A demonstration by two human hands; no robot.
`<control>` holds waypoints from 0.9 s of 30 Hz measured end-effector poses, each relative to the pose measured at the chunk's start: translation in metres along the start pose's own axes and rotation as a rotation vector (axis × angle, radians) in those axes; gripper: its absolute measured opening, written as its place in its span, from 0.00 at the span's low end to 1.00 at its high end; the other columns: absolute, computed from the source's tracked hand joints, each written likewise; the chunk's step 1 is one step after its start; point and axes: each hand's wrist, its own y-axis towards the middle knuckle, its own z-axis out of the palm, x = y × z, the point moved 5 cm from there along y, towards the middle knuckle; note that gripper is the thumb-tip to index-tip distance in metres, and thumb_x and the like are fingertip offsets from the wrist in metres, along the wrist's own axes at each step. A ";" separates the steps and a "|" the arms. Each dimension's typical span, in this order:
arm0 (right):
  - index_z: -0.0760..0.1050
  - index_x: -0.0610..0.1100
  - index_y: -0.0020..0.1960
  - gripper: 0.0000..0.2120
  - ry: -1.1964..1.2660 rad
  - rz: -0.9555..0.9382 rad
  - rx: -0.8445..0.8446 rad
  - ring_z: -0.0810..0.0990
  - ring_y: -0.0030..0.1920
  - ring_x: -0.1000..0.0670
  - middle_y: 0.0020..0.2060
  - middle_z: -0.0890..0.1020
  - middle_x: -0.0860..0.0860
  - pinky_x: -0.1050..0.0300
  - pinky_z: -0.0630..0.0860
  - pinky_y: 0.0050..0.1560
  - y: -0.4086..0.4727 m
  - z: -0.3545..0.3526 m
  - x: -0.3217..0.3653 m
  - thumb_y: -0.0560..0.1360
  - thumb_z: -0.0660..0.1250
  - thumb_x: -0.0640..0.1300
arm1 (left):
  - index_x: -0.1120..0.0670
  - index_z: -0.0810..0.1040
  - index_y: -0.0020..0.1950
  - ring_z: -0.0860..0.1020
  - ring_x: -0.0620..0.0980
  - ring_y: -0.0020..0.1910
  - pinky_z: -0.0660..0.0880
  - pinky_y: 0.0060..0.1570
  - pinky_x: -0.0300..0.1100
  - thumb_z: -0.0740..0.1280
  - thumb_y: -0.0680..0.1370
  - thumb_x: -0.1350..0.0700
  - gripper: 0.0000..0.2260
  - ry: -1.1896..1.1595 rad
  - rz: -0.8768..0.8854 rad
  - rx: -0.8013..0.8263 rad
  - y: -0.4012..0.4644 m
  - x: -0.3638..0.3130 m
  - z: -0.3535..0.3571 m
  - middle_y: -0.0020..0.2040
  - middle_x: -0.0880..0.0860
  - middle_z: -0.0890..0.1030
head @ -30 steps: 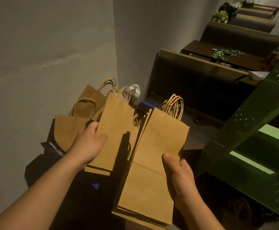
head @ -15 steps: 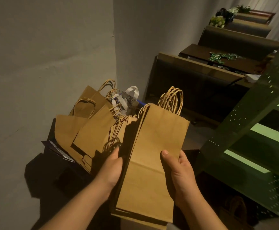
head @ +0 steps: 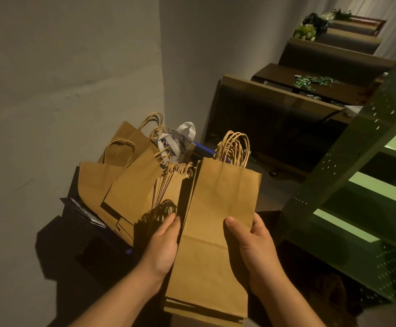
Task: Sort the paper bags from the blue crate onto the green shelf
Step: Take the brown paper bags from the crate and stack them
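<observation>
Beside the green shelf (head: 348,147), both the left hand (head: 162,244) and right hand (head: 251,246) clasped a flat stack of paper bags (head: 216,223) with curled fingers, apparently squaring its edges for shelving.

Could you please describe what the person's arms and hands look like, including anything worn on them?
Both forearms are bare as far as the frame shows: no sleeves reach into view. The left hand and right hand wear no gloves, and no rings, watch or bracelets can be seen. The right thumb's nail looks short and unpainted. The light is dim, so finer marks cannot be told.
</observation>
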 end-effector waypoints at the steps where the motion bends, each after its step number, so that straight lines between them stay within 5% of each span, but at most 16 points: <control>1: 0.74 0.55 0.61 0.15 0.009 0.010 0.010 0.85 0.53 0.50 0.53 0.85 0.53 0.52 0.80 0.53 0.001 0.000 -0.001 0.77 0.72 0.47 | 0.48 0.60 0.82 0.67 0.52 0.76 0.64 0.70 0.46 0.56 0.86 0.43 0.25 -0.016 -0.004 0.005 0.000 0.000 0.000 0.76 0.49 0.70; 3: 0.75 0.56 0.60 0.14 0.027 0.033 0.030 0.86 0.51 0.51 0.52 0.86 0.54 0.53 0.81 0.51 0.000 0.000 -0.005 0.77 0.72 0.47 | 0.50 0.66 0.79 0.71 0.53 0.74 0.64 0.74 0.49 0.60 0.81 0.35 0.30 -0.096 -0.055 0.097 -0.001 0.001 0.004 0.73 0.51 0.75; 5: 0.75 0.55 0.61 0.14 0.022 0.062 0.043 0.87 0.51 0.51 0.51 0.87 0.54 0.50 0.82 0.53 0.001 0.001 -0.009 0.77 0.72 0.48 | 0.51 0.64 0.80 0.73 0.54 0.72 0.65 0.75 0.56 0.72 0.69 0.28 0.47 -0.170 -0.065 0.182 0.001 0.004 0.009 0.69 0.53 0.78; 9: 0.74 0.52 0.63 0.14 0.010 0.069 0.071 0.87 0.49 0.55 0.50 0.87 0.54 0.57 0.81 0.49 0.001 0.001 -0.012 0.78 0.71 0.46 | 0.49 0.51 0.85 0.73 0.59 0.72 0.68 0.73 0.61 0.83 0.51 0.36 0.69 -0.141 -0.079 0.201 0.005 0.010 0.011 0.72 0.55 0.75; 12: 0.73 0.55 0.60 0.12 -0.045 0.020 0.045 0.85 0.45 0.62 0.51 0.84 0.57 0.69 0.77 0.38 0.002 -0.002 -0.012 0.79 0.70 0.47 | 0.45 0.49 0.85 0.74 0.59 0.70 0.68 0.73 0.62 0.82 0.52 0.34 0.69 -0.061 -0.105 0.210 0.007 0.009 0.013 0.72 0.55 0.75; 15: 0.72 0.53 0.68 0.20 -0.065 0.016 0.040 0.84 0.53 0.57 0.56 0.84 0.56 0.65 0.76 0.47 0.004 -0.003 -0.016 0.78 0.72 0.49 | 0.45 0.55 0.84 0.76 0.58 0.67 0.71 0.70 0.60 0.81 0.56 0.35 0.61 -0.123 -0.143 0.187 0.011 0.004 0.017 0.64 0.51 0.78; 18: 0.72 0.54 0.64 0.17 -0.029 0.033 0.037 0.84 0.52 0.55 0.55 0.84 0.56 0.63 0.77 0.48 0.004 -0.003 -0.020 0.78 0.72 0.46 | 0.45 0.55 0.84 0.75 0.59 0.68 0.73 0.68 0.60 0.84 0.53 0.36 0.65 -0.135 -0.139 0.179 0.010 0.002 0.022 0.66 0.51 0.76; 21: 0.69 0.48 0.72 0.24 -0.024 0.077 0.026 0.85 0.56 0.52 0.59 0.84 0.52 0.60 0.79 0.52 0.005 -0.004 -0.023 0.78 0.72 0.45 | 0.44 0.54 0.83 0.75 0.59 0.69 0.76 0.66 0.61 0.84 0.56 0.38 0.62 -0.072 -0.099 0.164 0.007 0.002 0.024 0.74 0.55 0.74; 25: 0.64 0.46 0.78 0.35 -0.056 0.114 -0.035 0.82 0.57 0.50 0.65 0.80 0.50 0.61 0.78 0.48 0.003 -0.009 -0.021 0.75 0.73 0.54 | 0.38 0.65 0.78 0.76 0.57 0.70 0.75 0.67 0.63 0.84 0.52 0.31 0.57 -0.041 -0.043 0.176 0.015 0.016 0.022 0.72 0.51 0.77; 27: 0.72 0.47 0.71 0.27 -0.050 0.137 -0.011 0.85 0.50 0.51 0.57 0.84 0.51 0.61 0.78 0.42 0.002 -0.007 -0.021 0.76 0.73 0.54 | 0.37 0.65 0.77 0.76 0.57 0.70 0.75 0.67 0.62 0.83 0.53 0.30 0.56 -0.039 -0.028 0.176 0.018 0.020 0.021 0.73 0.50 0.77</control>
